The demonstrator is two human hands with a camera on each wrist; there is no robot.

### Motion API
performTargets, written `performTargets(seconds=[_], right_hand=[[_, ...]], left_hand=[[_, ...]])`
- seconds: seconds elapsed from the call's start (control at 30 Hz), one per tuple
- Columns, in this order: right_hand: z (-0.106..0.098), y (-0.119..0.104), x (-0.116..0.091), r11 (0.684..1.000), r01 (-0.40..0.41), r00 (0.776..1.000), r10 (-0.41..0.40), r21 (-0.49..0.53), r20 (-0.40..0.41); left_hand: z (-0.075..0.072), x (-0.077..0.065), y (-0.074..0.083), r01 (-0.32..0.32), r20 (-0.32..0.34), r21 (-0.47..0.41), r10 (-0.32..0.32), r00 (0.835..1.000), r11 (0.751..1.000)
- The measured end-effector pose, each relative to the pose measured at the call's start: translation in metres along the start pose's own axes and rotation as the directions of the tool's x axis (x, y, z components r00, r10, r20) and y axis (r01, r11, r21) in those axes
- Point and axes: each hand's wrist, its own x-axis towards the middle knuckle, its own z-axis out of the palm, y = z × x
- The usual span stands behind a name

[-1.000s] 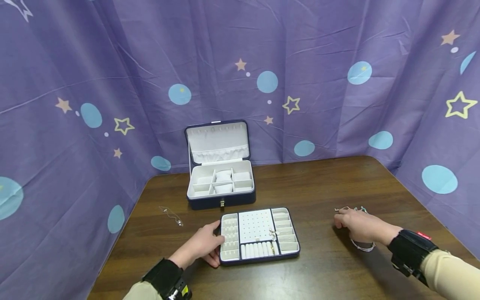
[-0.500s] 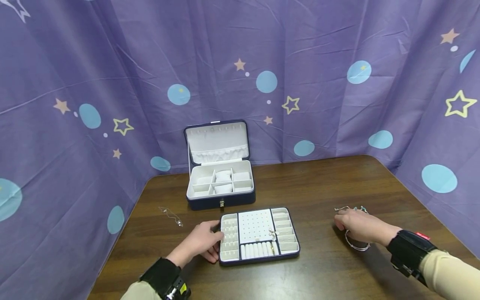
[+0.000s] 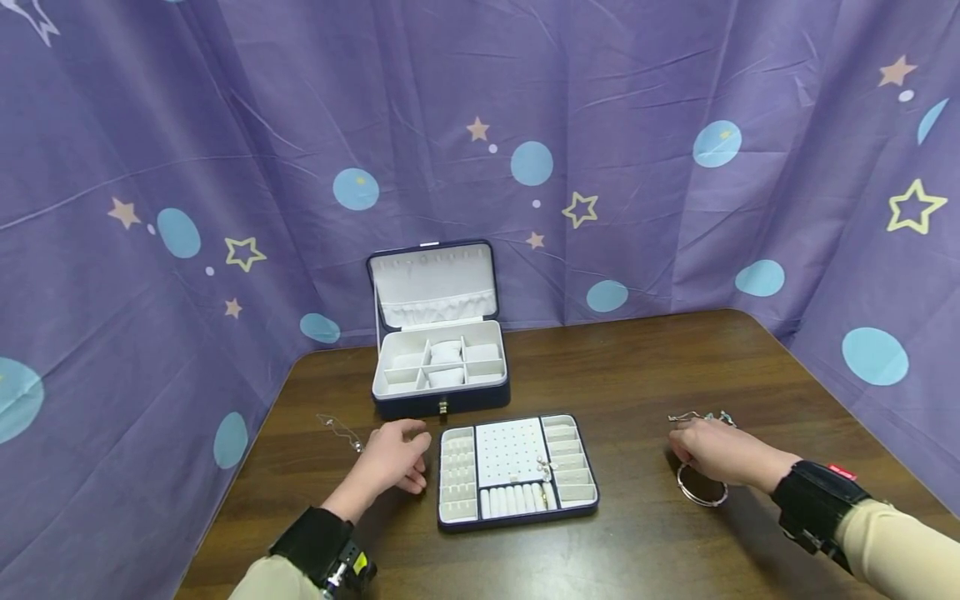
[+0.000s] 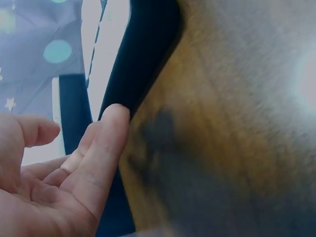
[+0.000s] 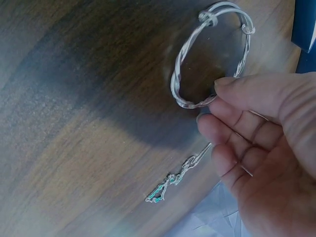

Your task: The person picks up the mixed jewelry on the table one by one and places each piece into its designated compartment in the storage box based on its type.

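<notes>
My right hand (image 3: 723, 452) pinches a twisted silver bangle (image 5: 178, 81) between thumb and fingertips. The bangle hangs close over the table at the right. On the table just beyond that hand lies a silver chain bracelet with turquoise bits (image 5: 170, 180), partly hidden by the fingers. My left hand (image 3: 390, 457) holds nothing; its fingers are loosely bent, left of the navy jewelry tray (image 3: 517, 525). In the tray, an ornate earring (image 3: 544, 468) sits by the white dotted panel, and a gold ring (image 3: 545, 497) stands in the ring rolls.
An open navy jewelry box (image 3: 442, 403) with white compartments and small cushions stands at the back, lid raised. A thin silver necklace (image 3: 343, 432) lies on the brown table (image 3: 637, 533) near my left hand. A purple curtain (image 3: 630, 100) surrounds the table's back and sides.
My left hand has left the tray's left edge and moved up and left toward the necklace. The bangle has swung left under my right hand, which stays nearly in place.
</notes>
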Motion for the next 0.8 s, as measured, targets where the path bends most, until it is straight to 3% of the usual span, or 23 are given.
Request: performTargets(seconds=[0.17,0.4,0.57,0.7,0.8], right_hand=[[-0.001,-0.001,0.000,1.000,-0.014,1.000,0.014,0.010,0.016],[-0.001,-0.001,0.000,0.999,-0.029,0.999,0.028,0.024,0.032],[0.000,0.000,0.000,0.999,-0.025,0.999,0.024,0.036,0.035],[-0.001,0.001,0.001,0.998,-0.034,0.998,0.032,0.048,0.048],[-0.004,0.001,0.003,0.998,-0.041,0.998,0.037,0.056,0.059]], left_hand=[[-0.014,0.007,0.005,-0.051,-0.116,-0.008,0.049,0.992,0.999],[-0.036,0.019,0.010,-0.111,-0.259,0.037,0.117,0.959,0.993],[-0.049,0.029,0.010,-0.108,-0.361,0.158,0.159,0.919,0.982],[-0.058,0.035,0.009,-0.053,-0.430,0.312,0.190,0.882,0.949],[-0.063,0.040,0.007,-0.009,-0.459,0.387,0.202,0.865,0.922]])
